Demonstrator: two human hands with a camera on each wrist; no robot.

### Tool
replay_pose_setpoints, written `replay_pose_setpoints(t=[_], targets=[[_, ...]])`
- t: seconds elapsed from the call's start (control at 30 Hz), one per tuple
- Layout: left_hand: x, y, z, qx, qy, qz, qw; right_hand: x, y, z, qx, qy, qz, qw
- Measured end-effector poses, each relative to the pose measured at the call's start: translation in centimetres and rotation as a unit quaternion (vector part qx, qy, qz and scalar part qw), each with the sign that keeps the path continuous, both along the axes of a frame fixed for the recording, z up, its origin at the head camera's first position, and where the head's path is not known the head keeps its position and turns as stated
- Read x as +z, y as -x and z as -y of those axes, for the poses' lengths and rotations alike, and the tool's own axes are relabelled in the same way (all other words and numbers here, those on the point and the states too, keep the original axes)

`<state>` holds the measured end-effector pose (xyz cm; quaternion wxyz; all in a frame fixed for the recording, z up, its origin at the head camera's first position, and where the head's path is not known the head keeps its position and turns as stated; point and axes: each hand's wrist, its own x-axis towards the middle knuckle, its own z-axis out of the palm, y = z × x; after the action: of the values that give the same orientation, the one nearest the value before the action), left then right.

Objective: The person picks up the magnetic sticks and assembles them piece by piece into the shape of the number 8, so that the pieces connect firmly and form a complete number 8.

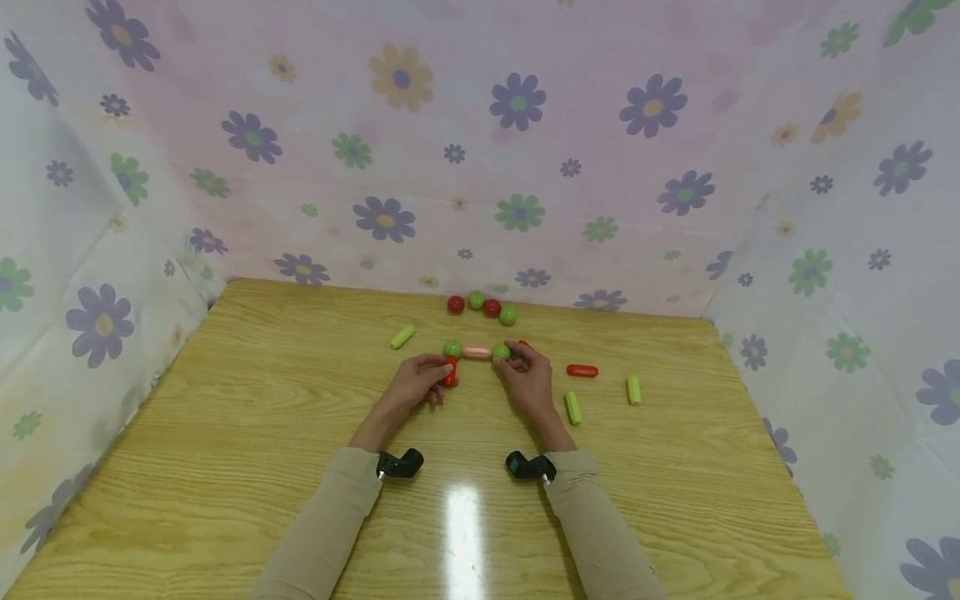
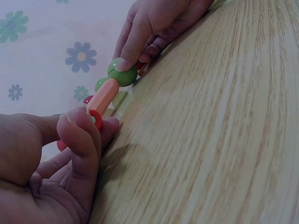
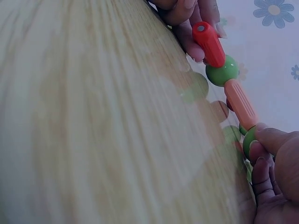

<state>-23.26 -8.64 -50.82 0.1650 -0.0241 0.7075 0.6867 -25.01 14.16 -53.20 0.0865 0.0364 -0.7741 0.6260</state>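
Note:
My left hand (image 1: 411, 383) pinches a red magnetic stick (image 1: 450, 372) between thumb and fingers. In the right wrist view the stick's far end touches a green ball (image 3: 222, 71), and a metal dot shows in its near end. From that ball a pink stick (image 1: 476, 352) runs across to a second green ball (image 1: 500, 352). This second ball is pinched by the thumb and fingers of my right hand (image 1: 531, 383). Just behind the right hand, another red stick (image 1: 524, 343) is mostly hidden.
Behind the hands, red balls (image 1: 456, 305) and green balls (image 1: 476, 300) sit in a row. A yellow-green stick (image 1: 402, 337) lies at the left. Off to the right are a red stick (image 1: 582, 371) and two yellow-green sticks (image 1: 573, 408). Flowered cloth (image 1: 465, 167) encloses the wooden table (image 1: 247, 400).

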Motion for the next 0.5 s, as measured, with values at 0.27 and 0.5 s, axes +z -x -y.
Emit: replay_pose_setpoints(t=[0.27, 0.5], targets=[[0.0, 0.1, -0.1, 0.007, 0.003, -0.003, 1.0000, 0.2, 0.1, 0.1, 0.003, -0.019, -0.003, 0.9998], [-0.1, 0.1, -0.2, 0.007, 0.011, -0.002, 0.9999, 2.1, -0.9, 0.2, 0.026, -0.025, -0.001, 0.9994]])
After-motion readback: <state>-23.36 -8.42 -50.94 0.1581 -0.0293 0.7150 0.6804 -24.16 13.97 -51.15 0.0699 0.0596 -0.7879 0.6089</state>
